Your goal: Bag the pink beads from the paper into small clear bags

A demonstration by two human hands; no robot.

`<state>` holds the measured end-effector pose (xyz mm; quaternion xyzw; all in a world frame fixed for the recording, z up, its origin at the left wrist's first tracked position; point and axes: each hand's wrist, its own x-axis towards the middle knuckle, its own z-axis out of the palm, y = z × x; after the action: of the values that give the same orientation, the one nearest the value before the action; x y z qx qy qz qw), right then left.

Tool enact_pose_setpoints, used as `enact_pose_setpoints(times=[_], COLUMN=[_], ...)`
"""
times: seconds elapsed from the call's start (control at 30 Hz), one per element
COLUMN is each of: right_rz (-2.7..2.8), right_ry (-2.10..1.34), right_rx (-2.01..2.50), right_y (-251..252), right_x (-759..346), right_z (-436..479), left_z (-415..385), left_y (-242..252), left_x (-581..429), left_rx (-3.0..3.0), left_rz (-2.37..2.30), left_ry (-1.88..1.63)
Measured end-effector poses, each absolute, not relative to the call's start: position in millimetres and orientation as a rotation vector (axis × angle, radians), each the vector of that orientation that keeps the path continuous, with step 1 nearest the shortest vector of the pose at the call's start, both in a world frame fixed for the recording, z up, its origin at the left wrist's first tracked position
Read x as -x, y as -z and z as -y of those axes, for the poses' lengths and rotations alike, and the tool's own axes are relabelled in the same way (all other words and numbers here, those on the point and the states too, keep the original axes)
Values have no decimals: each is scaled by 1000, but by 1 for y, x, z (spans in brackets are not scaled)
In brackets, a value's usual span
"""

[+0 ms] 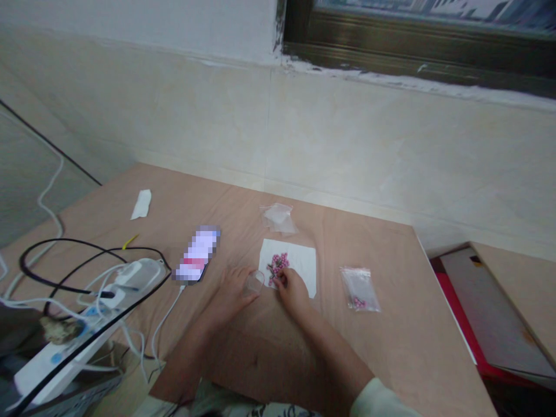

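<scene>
My left hand (237,286) rests on the wooden table (391,324) with its fingers curled round a small clear cup or lid (254,282). My right hand (292,288) is pinched at the lower left edge of a white paper sheet (299,260), touching a cluster of small pink beads (278,264) that lies on it. What the right fingertips hold is too small to name.
A phone (196,255) lies left of the hands, cabled to a power strip (87,307) amid black and white cables. A clear bag (278,217) lies behind the paper, a bag with pink beads (359,288) to its right, a paper scrap (141,204) far left.
</scene>
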<state>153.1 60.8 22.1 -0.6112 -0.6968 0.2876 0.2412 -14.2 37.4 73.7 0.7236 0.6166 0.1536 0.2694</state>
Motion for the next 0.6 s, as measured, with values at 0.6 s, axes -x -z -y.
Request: enact_pose_setpoints(times=[0.6], right_rz=[1546], right_ry=[-881], right_rx=[1635], right_y=[-31], right_x=[-156], right_z=[-54], left_z=[-44], left_y=[-68], left_x=[7], left_rx=[-2013], left_rz=[-1646], left_ry=[-415])
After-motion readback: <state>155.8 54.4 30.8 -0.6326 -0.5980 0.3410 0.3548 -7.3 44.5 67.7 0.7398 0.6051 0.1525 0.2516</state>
